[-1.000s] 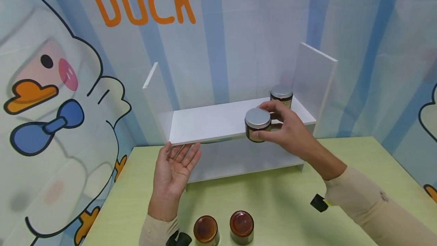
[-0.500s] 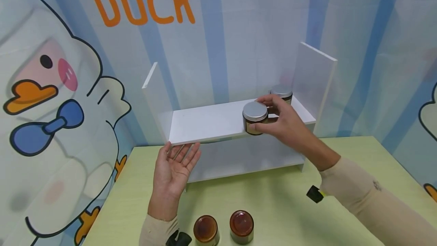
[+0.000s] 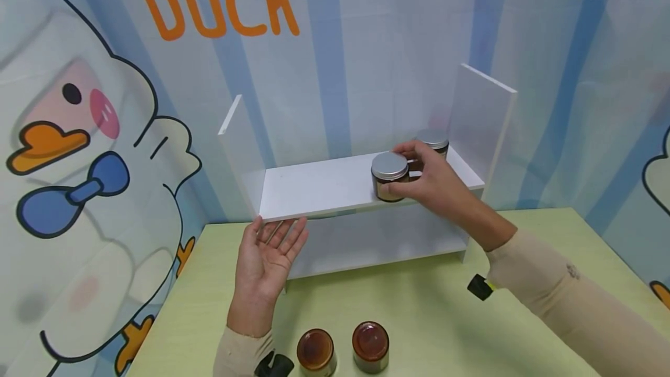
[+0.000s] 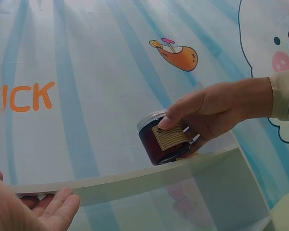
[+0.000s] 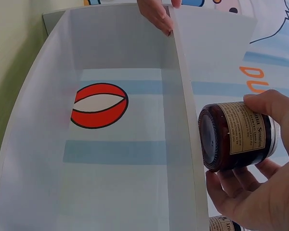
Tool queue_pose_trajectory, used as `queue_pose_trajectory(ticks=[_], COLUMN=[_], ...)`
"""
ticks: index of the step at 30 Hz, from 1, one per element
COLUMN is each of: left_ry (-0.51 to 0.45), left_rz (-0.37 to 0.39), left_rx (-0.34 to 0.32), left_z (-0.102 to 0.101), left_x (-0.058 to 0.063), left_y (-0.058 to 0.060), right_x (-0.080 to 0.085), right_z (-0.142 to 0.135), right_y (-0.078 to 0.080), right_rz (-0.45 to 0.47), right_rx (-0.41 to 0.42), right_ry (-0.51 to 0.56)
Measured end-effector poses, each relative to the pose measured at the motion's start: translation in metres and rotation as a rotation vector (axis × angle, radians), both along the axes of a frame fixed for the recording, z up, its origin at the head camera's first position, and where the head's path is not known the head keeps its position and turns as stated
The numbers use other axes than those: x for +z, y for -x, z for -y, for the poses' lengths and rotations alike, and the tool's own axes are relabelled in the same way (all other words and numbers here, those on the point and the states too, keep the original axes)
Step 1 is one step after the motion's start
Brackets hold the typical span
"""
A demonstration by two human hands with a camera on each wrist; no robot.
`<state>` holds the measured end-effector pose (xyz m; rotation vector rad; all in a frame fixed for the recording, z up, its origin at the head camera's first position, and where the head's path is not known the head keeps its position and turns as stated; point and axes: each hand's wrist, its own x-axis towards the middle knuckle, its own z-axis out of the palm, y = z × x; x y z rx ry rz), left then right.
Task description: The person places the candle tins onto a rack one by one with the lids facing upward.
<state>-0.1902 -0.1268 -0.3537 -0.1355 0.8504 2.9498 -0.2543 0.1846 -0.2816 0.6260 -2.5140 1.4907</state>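
Note:
My right hand (image 3: pixel 437 182) grips a dark amber glass jar (image 3: pixel 389 178) with a silver lid and a paper label, thumb on the near side. The jar is upright at the front edge of the white shelf's upper board (image 3: pixel 319 188); in the right wrist view its base (image 5: pixel 209 137) is right beside that board. My left hand (image 3: pixel 269 266) is palm up at the board's front left corner, its fingertips under the edge. Behind my right hand, a second silver-lidded jar (image 3: pixel 437 141) stands at the back right of the board, partly hidden.
Two amber jars (image 3: pixel 316 351) (image 3: pixel 370 347) stand on the light green table (image 3: pixel 419 319) in front, reddish-brown tops up. The shelf has upright side panels, left (image 3: pixel 241 156) and right (image 3: pixel 481 127), and a lower board (image 3: pixel 377 243). A printed duck curtain (image 3: pixel 361 45) hangs behind.
My right hand has moved the jar slightly left and farther back, over the shelf's front edge. The left hand has stayed at the corner.

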Motion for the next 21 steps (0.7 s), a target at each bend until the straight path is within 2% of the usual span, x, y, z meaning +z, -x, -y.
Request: queue_pose_trajectory(ticks=[11, 21], left_ry=[0.005, 0.001], left_rz=[0.005, 0.005], left_rx=[0.003, 0.005], left_z=[-0.0008, -0.0004], left_x=[-0.0018, -0.0004], left_y=[0.0009, 0.0008], right_x=[0.0010, 0.0096], right_z=[-0.0013, -0.0029], right_y=[0.0079, 0.0095], right_rz=[0.073, 0.134], right_rx=[-0.020, -0.021], right_ry=[-0.030, -0.061])
